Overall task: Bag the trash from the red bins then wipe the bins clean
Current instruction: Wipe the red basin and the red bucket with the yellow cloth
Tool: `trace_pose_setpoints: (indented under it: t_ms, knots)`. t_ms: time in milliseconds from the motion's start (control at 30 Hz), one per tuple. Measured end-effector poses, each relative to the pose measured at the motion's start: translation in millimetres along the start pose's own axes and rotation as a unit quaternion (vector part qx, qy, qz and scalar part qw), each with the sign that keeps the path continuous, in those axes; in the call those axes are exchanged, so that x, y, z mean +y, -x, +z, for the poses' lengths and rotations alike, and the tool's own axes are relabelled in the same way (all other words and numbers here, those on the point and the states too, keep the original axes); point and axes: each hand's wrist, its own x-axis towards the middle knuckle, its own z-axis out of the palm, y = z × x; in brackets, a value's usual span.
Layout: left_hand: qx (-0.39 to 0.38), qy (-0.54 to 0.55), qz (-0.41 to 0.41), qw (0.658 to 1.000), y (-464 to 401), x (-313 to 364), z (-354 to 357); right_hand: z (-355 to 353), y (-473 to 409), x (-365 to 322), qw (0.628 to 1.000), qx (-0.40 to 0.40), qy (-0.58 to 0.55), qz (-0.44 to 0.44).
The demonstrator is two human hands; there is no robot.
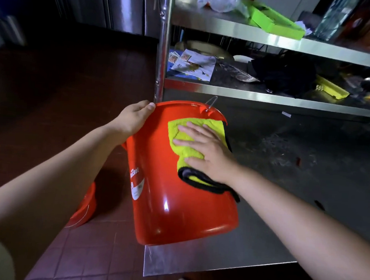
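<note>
A red plastic bucket lies tilted on its side at the corner of a steel table, its base toward me and its rim away. My left hand grips the rim at the far left side. My right hand lies flat, fingers spread, pressing a yellow cloth with a black edge against the bucket's outer wall. A white label shows on the bucket's left side. A second red bin stands on the floor below, mostly hidden by my left arm.
The steel table extends right, scuffed and dirty. Behind it a steel rack post carries shelves with papers, a black bundle and green boxes. Dark red floor tiles lie to the left.
</note>
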Motion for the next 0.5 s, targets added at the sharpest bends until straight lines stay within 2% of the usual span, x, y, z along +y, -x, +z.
trace_pose_setpoints:
  t_ms: [133, 300, 367, 433, 500]
  knots:
    - [-0.001, 0.031, -0.029, 0.999, 0, -2, -3, -8, -44, 15, 0.998, 0.02, -0.015, 0.062]
    - [0.019, 0.045, -0.035, 0.998, 6, -5, -6, 4, -41, 3, 0.997, 0.018, 0.045, 0.059]
    - [0.034, -0.005, 0.018, 0.999, 7, 11, 0, 5, -29, -6, 0.996, 0.018, 0.063, 0.053]
    - [0.006, -0.076, 0.065, 0.995, 5, 27, 13, 5, -15, -17, 0.997, 0.007, 0.071, 0.038]
    - [-0.021, -0.184, 0.074, 0.98, 5, 43, 28, 3, 3, -29, 0.997, -0.006, 0.079, 0.019]
